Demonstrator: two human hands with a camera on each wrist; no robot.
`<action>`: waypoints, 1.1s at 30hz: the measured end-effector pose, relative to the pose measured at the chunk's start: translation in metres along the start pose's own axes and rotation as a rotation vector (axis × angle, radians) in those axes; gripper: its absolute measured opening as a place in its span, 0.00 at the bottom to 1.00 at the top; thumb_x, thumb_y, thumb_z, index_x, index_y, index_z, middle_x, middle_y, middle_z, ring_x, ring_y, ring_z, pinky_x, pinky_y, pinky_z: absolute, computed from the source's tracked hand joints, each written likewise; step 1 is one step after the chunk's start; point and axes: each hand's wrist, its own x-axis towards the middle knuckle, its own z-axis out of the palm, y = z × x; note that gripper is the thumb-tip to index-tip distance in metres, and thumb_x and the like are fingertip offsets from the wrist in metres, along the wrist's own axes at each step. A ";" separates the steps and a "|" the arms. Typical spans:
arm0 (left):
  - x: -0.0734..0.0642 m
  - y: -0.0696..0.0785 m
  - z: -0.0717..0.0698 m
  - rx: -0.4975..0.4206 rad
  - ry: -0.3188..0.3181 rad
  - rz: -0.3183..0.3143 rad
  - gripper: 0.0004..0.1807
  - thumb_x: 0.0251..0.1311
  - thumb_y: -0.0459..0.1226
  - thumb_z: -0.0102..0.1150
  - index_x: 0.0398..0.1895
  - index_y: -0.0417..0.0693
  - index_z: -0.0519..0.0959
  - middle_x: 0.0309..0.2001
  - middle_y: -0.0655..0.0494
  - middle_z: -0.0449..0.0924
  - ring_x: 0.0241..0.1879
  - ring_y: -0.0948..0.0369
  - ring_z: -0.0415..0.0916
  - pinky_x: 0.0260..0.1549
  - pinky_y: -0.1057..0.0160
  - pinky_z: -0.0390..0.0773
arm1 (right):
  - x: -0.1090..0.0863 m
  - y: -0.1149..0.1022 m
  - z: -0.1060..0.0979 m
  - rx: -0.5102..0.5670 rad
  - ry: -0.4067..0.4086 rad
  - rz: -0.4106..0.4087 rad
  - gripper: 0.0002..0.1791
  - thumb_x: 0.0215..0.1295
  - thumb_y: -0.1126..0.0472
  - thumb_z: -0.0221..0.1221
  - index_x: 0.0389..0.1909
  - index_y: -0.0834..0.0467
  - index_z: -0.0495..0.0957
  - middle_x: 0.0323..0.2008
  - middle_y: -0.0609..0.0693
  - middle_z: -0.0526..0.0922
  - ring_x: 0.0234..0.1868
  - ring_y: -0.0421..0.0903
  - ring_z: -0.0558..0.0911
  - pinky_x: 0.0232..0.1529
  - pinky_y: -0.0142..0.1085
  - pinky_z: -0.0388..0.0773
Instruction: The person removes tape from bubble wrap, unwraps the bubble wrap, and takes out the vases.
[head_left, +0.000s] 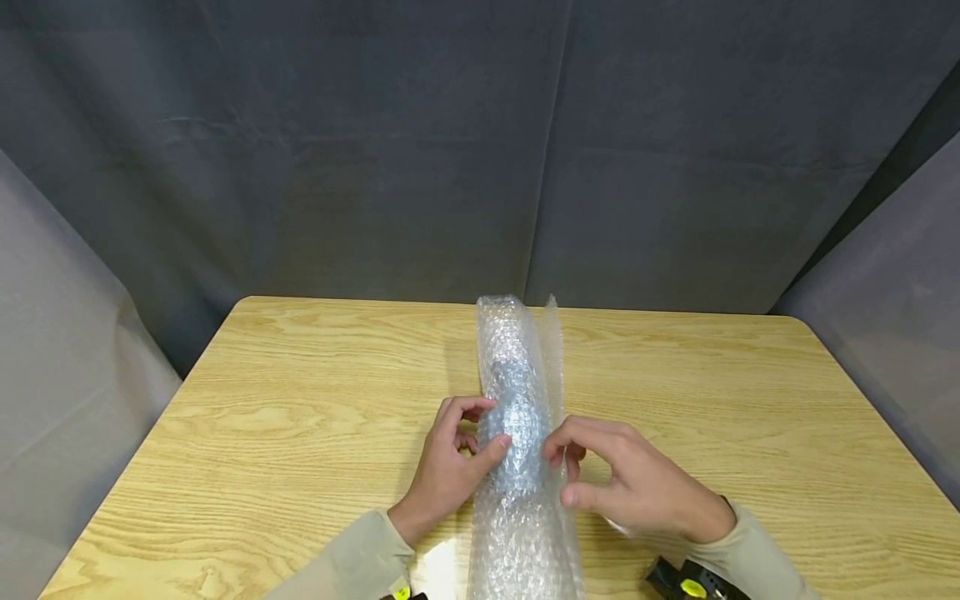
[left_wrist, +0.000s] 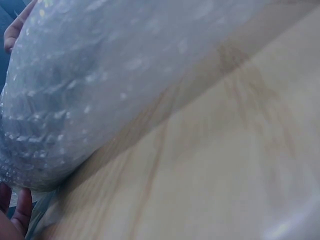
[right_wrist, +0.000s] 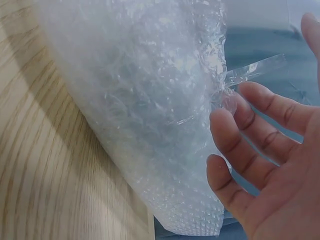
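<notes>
A long roll of bubble wrap [head_left: 517, 533] lies front to back on the table, with something bluish showing dimly inside its middle. My left hand [head_left: 447, 471] holds the roll from the left, thumb on top and fingers against its side. On the right, my right hand [head_left: 633, 479] has loosely bent fingers at the wrap's edge, its thumb standing apart. In the right wrist view, a strip of clear tape [right_wrist: 257, 69] sticks out from the bubble wrap [right_wrist: 135, 100], close to the right fingertips. The left wrist view shows mostly the wrap's side [left_wrist: 90, 85] and little of the fingers.
The wood-grain table [head_left: 300, 400] extends to both sides of the roll. A dark curtain [head_left: 390, 150] hangs behind its far edge, and pale grey cloths hang at left and right. The roll's far end reaches the table's back edge.
</notes>
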 end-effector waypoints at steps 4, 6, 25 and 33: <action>0.000 0.000 0.000 0.000 -0.003 -0.008 0.23 0.63 0.41 0.68 0.61 0.55 0.75 0.58 0.53 0.73 0.51 0.60 0.68 0.38 0.71 0.78 | 0.000 0.002 -0.001 -0.009 0.023 0.005 0.27 0.73 0.31 0.47 0.48 0.48 0.80 0.39 0.39 0.85 0.39 0.32 0.80 0.40 0.33 0.82; 0.000 0.000 0.000 0.001 -0.004 -0.015 0.23 0.63 0.41 0.68 0.61 0.55 0.75 0.58 0.54 0.73 0.52 0.60 0.68 0.39 0.71 0.78 | 0.000 0.003 -0.001 -0.007 0.033 0.017 0.28 0.74 0.31 0.45 0.48 0.48 0.81 0.39 0.39 0.85 0.39 0.32 0.80 0.40 0.33 0.82; 0.000 0.001 0.000 -0.012 -0.007 -0.027 0.23 0.63 0.41 0.68 0.61 0.55 0.75 0.58 0.54 0.73 0.51 0.60 0.68 0.39 0.71 0.78 | -0.002 0.021 -0.003 0.001 0.113 0.069 0.20 0.82 0.44 0.44 0.43 0.48 0.82 0.37 0.42 0.85 0.37 0.33 0.80 0.39 0.32 0.80; 0.000 0.002 -0.001 0.001 -0.006 -0.038 0.23 0.63 0.41 0.68 0.61 0.56 0.76 0.58 0.56 0.73 0.51 0.60 0.69 0.38 0.71 0.78 | 0.000 0.024 -0.004 -0.017 0.183 0.107 0.11 0.80 0.57 0.52 0.40 0.48 0.82 0.36 0.40 0.85 0.34 0.38 0.82 0.39 0.32 0.81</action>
